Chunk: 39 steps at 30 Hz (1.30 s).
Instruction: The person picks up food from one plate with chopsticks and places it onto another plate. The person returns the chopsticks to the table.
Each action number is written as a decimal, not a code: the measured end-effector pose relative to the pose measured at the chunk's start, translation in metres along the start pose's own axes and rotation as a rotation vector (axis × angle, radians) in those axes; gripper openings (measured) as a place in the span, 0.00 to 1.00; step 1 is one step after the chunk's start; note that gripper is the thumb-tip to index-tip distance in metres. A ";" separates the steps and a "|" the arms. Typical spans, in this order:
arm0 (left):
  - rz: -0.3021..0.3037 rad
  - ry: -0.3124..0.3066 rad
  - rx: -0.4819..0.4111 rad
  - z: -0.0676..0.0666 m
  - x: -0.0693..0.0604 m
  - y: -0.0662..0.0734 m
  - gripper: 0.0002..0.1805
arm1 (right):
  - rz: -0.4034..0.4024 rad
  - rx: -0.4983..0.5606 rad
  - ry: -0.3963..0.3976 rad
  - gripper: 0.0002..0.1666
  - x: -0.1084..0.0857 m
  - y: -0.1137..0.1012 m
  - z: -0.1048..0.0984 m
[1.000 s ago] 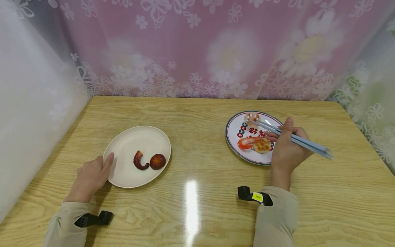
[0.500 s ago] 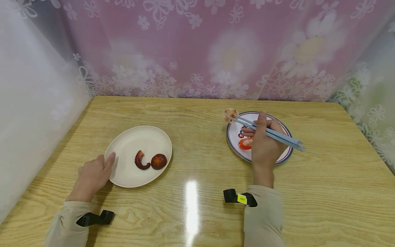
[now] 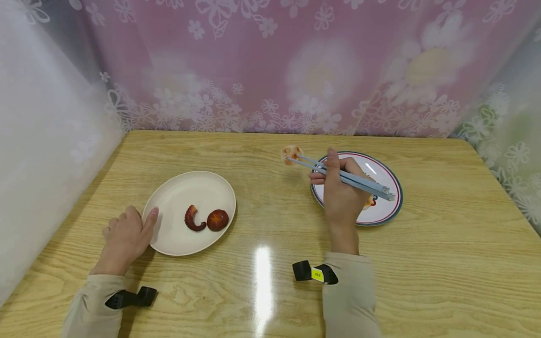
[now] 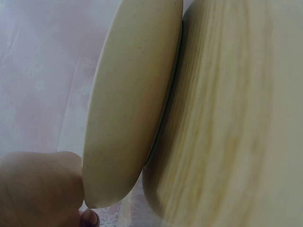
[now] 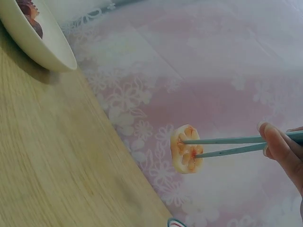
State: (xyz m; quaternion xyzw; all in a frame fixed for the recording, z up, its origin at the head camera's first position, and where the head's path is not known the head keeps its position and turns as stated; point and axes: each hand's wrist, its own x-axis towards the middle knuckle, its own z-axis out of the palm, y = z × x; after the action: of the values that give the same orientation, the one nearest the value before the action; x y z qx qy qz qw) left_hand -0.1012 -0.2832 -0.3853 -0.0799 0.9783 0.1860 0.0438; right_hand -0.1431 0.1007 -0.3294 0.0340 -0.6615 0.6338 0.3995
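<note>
My right hand (image 3: 343, 195) holds a pair of pale blue chopsticks (image 3: 355, 180). A lotus root slice (image 5: 187, 149) is pinched at their tips, raised above the table left of the patterned plate (image 3: 390, 217). At the left, my left hand (image 3: 127, 240) grips the rim of a cream plate (image 3: 173, 197), thumb over the edge. A curled octopus tentacle (image 3: 191, 218) lies on that plate beside a round brown mushroom (image 3: 217, 220) with a cross-cut top. The right hand hides much of the patterned plate, where part of a browned slice (image 3: 368, 203) shows.
Both plates stand on a light wood table (image 3: 270, 211). A pink flowered curtain (image 3: 253, 70) hangs along the far edge, with pale sheets at the left and right sides. Each wrist wears a black camera mount.
My right hand lifted the lotus root slice off the patterned plate with the chopsticks and carried it leftward past the rim. My left hand and the cream plate have stayed in place.
</note>
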 end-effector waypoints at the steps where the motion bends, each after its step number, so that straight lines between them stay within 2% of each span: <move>1: -0.001 -0.006 0.002 0.000 0.000 0.000 0.37 | -0.005 0.001 -0.015 0.25 -0.001 -0.001 0.002; 8: -0.002 -0.031 0.006 0.000 0.001 0.000 0.38 | 0.009 0.042 -0.081 0.24 -0.007 -0.003 0.013; 17: -0.002 -0.029 0.002 0.000 0.001 -0.001 0.37 | -0.037 0.079 -0.170 0.23 -0.015 -0.005 0.027; 25: 0.000 -0.029 0.006 0.001 0.000 -0.002 0.38 | 0.039 0.043 -0.253 0.24 -0.024 -0.007 0.037; 30: 0.003 -0.033 0.007 0.000 0.000 -0.001 0.38 | 0.049 0.040 -0.301 0.23 -0.032 -0.014 0.046; 39: 0.008 -0.033 0.013 -0.001 -0.001 -0.001 0.37 | -0.007 0.101 -0.481 0.18 -0.057 -0.031 0.072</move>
State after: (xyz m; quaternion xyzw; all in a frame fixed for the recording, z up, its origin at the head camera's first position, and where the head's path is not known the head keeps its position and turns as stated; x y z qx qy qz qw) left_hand -0.1005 -0.2843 -0.3847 -0.0727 0.9790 0.1810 0.0595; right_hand -0.1228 0.0061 -0.3282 0.2061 -0.7049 0.6384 0.2304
